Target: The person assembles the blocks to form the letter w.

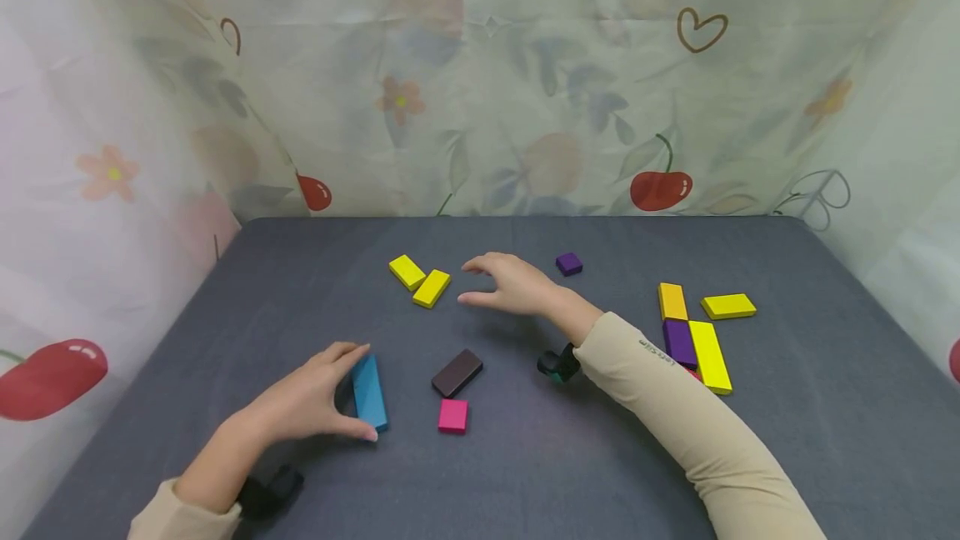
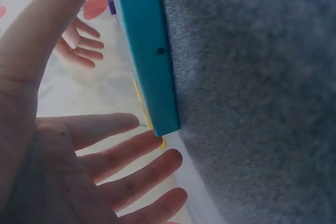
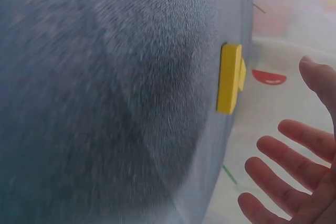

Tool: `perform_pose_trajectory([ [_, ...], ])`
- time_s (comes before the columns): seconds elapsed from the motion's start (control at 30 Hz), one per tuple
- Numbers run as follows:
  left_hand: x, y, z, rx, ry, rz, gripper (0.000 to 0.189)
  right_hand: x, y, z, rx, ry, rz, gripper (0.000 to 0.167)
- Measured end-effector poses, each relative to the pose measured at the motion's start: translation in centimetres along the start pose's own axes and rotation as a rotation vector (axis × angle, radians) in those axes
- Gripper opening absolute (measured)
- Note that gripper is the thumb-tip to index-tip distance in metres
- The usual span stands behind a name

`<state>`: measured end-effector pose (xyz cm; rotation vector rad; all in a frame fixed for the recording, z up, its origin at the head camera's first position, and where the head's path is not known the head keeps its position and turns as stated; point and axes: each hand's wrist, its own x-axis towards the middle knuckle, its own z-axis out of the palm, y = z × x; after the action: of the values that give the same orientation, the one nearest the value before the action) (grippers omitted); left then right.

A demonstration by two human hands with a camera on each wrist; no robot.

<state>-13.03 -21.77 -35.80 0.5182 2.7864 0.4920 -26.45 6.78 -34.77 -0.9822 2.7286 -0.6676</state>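
My left hand (image 1: 311, 394) is at a long blue block (image 1: 370, 394) on the left of the table, its thumb near one end and its fingertips near the other. In the left wrist view the fingers are spread beside the blue block (image 2: 144, 51) and not curled round it. My right hand (image 1: 513, 283) reaches over the far middle with thumb and fingers apart, holding nothing. Left of its fingertips lie two yellow blocks, a nearer one (image 1: 431, 288) and a farther one (image 1: 407, 272). In the right wrist view a yellow block (image 3: 229, 80) lies past the loosely extended fingers (image 3: 294, 161).
Between the hands lie a dark brown block (image 1: 457, 373) and a pink block (image 1: 453, 417). A small purple block (image 1: 569, 264) sits at the back. On the right, orange (image 1: 672, 302), purple (image 1: 679, 343) and yellow (image 1: 710, 357) blocks adjoin, with another yellow block (image 1: 728, 306) beside them. The right sleeve partly covers a red piece.
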Motion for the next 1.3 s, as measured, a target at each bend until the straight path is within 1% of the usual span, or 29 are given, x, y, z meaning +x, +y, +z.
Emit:
perform_pose_trajectory([
  [0.17, 0.1, -0.1, 0.3, 0.021, -0.003, -0.014, 0.114, 1.3, -0.4, 0.8, -0.001, -0.022, 0.017, 0.058],
  [0.33, 0.1, -0.2, 0.5, 0.044, -0.009, -0.026, 0.115, 2.3, -0.7, 1.4, 0.000, -0.032, 0.051, 0.060],
  [0.53, 0.1, -0.4, 0.5, 0.081, 0.000, -0.039, 0.115, 3.5, -0.9, 2.0, 0.019, -0.033, 0.085, 0.064],
  [0.8, 0.4, -0.6, 0.5, 0.083, 0.028, -0.016, 0.107, 4.5, -0.9, 2.9, 0.015, -0.057, 0.125, 0.068],
  [0.97, 0.5, -0.8, 0.4, 0.092, 0.048, -0.006, 0.106, 4.9, -1.1, 3.2, -0.028, -0.067, 0.144, 0.071],
  [1.13, 1.1, -1.0, 0.3, 0.101, 0.070, 0.002, 0.105, 5.1, -1.4, 3.2, -0.063, -0.083, 0.176, 0.073],
  [1.3, 2.1, -0.6, 0.4, 0.114, 0.076, -0.001, 0.106, 5.2, -1.7, 3.3, -0.101, -0.087, 0.201, 0.075],
])
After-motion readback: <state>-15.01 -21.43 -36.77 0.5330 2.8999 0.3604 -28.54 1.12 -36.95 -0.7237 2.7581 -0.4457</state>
